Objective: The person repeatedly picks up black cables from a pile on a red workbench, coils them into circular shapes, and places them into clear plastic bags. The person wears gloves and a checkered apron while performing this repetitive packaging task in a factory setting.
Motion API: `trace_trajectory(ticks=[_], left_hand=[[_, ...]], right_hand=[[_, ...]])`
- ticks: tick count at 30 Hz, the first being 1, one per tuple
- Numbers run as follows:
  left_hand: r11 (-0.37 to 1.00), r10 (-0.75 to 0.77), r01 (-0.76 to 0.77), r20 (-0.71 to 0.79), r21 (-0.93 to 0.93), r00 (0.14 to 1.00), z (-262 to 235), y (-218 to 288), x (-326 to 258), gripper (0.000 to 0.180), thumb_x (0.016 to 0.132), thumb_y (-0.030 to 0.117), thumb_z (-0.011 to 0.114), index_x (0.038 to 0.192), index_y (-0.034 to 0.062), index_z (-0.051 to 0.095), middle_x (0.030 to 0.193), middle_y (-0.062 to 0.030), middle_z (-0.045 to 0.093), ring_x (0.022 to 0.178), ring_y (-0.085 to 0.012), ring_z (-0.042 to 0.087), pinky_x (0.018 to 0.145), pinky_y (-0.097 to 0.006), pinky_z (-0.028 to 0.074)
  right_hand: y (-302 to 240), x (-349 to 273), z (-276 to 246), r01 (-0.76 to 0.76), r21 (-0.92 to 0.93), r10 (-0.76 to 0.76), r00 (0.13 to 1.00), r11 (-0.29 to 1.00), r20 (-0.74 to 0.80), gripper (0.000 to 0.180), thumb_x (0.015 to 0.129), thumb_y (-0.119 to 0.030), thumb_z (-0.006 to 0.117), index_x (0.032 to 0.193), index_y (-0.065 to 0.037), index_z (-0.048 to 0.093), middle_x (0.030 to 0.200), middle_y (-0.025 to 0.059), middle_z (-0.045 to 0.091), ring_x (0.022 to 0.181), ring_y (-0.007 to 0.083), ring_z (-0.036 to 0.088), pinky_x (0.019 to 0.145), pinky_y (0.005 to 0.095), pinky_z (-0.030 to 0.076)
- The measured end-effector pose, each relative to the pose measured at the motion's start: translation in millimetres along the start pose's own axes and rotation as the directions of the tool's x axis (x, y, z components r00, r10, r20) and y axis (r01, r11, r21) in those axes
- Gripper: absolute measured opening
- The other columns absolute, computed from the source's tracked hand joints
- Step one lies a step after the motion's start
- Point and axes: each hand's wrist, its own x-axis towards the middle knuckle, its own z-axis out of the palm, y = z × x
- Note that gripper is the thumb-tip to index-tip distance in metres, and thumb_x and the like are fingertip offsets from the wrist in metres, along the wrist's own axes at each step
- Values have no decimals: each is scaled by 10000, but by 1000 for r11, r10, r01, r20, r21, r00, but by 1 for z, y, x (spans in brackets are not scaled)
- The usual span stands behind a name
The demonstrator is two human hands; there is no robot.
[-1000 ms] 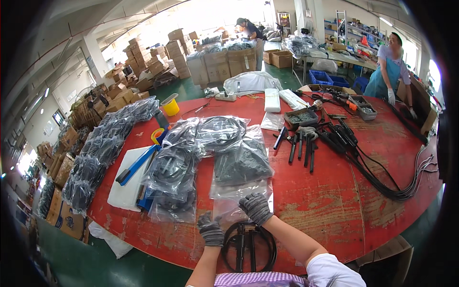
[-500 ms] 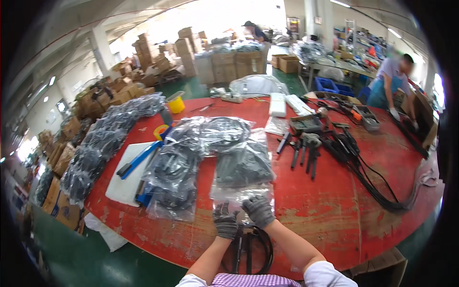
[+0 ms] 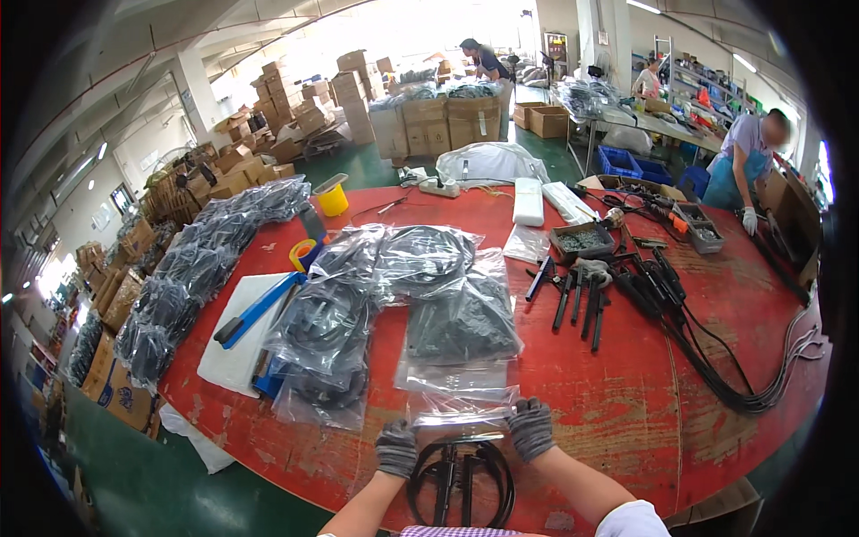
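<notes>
A clear plastic bag [image 3: 461, 404] stretches across the near part of the table, its open edge toward me. My left hand [image 3: 396, 449], in a grey glove, is closed at the bag's left corner. At the right corner my right hand [image 3: 531, 430], gloved the same way, has its fingers closed on the film. Just below the bag lies a coil of black cable [image 3: 508, 483] with black rod-like parts across it, between my forearms. Beyond the bag, a filled clear bag of dark parts [image 3: 461, 322] rests on other flat bags.
More bagged black cables [image 3: 327, 322] lie to the left, beside a blue-handled tool [image 3: 259, 309] on a white slab. On the right are black rods [image 3: 577, 300], a tray of small metal parts [image 3: 582, 240] and a cable bundle [image 3: 707, 367]. A co-worker [image 3: 747, 166] stands far right.
My hands have moved apart, the right one further right, and the bag between them is now spread wide. The black coil shows more fully. The co-worker's hands have shifted slightly.
</notes>
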Motion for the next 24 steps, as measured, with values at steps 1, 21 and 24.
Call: trace_trajectory(ticks=[1, 21, 24], left_hand=[[999, -40, 38, 98, 27, 994, 7, 7, 0, 324, 760, 144, 527, 1081, 140, 575, 825, -145, 573, 721, -306, 581, 635, -421, 478], [991, -118, 130, 227, -40, 967, 52, 4, 20, 245, 844, 240, 439, 971, 102, 597, 758, -153, 592, 692, -327, 582, 620, -442, 469], [996, 76, -76, -2, -43, 997, 58, 0, 29, 205, 818, 208, 463, 949, 111, 587, 691, -117, 572, 632, -284, 573, 561, -419, 464]], right_hand=[[6, -1, -2, -54, -42, 59, 992, 998, 109, 225, 703, -262, 553, 887, -150, 621, 1001, 107, 551, 971, 281, 488, 711, 425, 400], [22, -35, 66, 27, 189, -8, 995, 982, -98, 499, 780, -169, 507, 1264, -105, 404, 649, 81, 557, 594, 244, 551, 532, 394, 429], [17, -32, 42, -20, 311, 80, 980, 950, -182, 145, 781, -191, 499, 867, -95, 565, 597, 122, 538, 551, 304, 535, 488, 430, 405]])
